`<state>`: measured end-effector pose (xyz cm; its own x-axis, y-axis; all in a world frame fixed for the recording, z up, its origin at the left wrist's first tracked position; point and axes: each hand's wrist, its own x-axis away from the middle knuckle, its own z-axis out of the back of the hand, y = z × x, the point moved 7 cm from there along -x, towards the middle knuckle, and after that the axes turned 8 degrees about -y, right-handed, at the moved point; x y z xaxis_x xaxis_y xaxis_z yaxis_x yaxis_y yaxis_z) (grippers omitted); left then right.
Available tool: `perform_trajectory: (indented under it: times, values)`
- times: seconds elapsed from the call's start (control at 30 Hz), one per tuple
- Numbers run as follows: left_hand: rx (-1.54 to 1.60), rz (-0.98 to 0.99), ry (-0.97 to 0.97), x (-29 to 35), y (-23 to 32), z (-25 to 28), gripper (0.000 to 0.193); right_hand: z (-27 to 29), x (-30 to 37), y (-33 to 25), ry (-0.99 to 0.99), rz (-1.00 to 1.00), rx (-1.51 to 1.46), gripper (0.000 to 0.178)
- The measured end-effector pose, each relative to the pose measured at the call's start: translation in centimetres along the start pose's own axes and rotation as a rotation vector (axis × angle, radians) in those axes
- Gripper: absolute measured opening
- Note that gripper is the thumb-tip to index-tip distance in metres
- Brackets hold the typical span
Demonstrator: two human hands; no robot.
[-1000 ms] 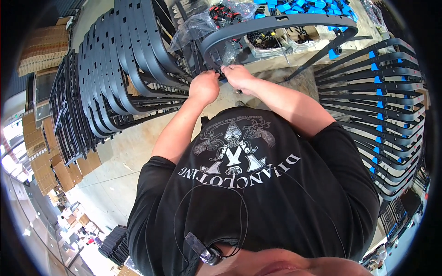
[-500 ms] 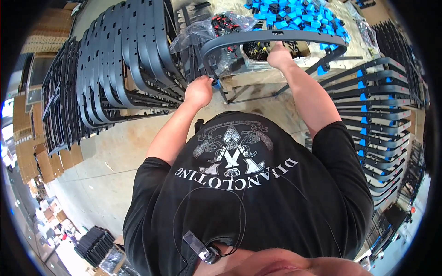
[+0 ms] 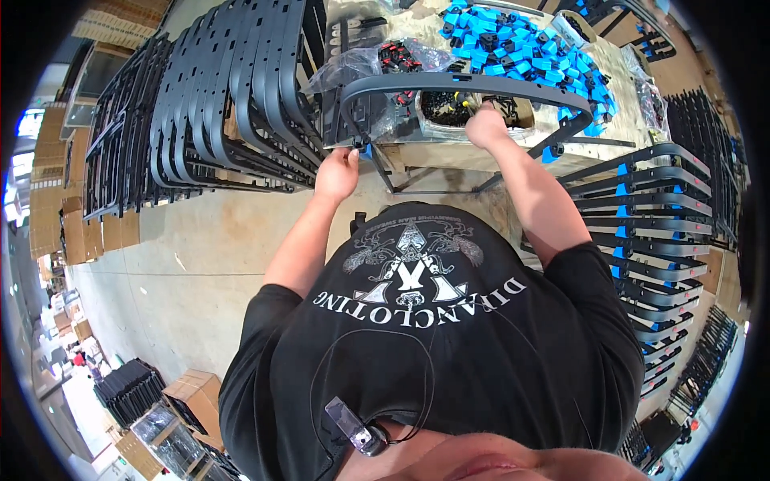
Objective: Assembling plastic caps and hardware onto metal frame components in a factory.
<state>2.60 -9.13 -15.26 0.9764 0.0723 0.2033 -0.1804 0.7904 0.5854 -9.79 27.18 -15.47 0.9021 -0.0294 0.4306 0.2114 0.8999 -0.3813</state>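
A dark grey curved metal frame (image 3: 481, 82) stands across the near edge of the worktable in front of me. My left hand (image 3: 338, 174) is closed beside the frame's left end, next to a small blue plastic piece (image 3: 367, 151); what its fingers pinch, if anything, is too small to name. My right hand (image 3: 487, 130) reaches past the frame's top bar to an open cardboard box (image 3: 449, 131) of small black parts. Its fingertips are hidden among the parts. A yellow-and-black tool (image 3: 464, 103) lies in the box beside that hand.
Many grey frames (image 3: 241, 88) stand stacked at the left. More frames with blue pieces (image 3: 662, 204) are stacked at the right. A heap of blue plastic parts (image 3: 521, 48) covers the table's back. Red-and-black parts (image 3: 399, 56) lie in clear plastic at its left.
My view has shifted, showing more of the table's far side. My right hand has drawn slightly nearer and its outstretched finger has dropped into the box. My left hand stays by the frame's left end.
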Motion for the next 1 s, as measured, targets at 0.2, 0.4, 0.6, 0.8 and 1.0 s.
perform_trajectory:
  times: [0.2, 0.4, 0.6, 0.8, 1.0]
  values:
    - [0.545, -0.021, -0.186, 4.6, 5.5, -3.9, 0.035, 0.8, 8.5, 1.4, 0.085, 0.264, -0.43, 0.035]
    - [1.193, -0.068, -0.323, 2.6, 15.5, -5.6, 0.058, -1.0, 13.4, -2.7, -0.036, 0.696, -0.593, 0.026]
    - [1.242, -0.308, -0.249, 4.5, 16.0, -3.9, 0.045, -1.5, 13.8, -2.8, -0.239, 0.744, -0.615, 0.026]
    - [1.106, -0.361, -0.028, 6.6, 10.5, 0.4, 0.04, -2.8, 13.5, -2.3, -0.152, 0.718, -0.912, 0.028]
    - [1.252, 0.059, 0.189, 4.1, -2.0, 0.2, 0.017, -6.3, 13.6, -1.4, -0.386, 0.42, -0.755, 0.015]
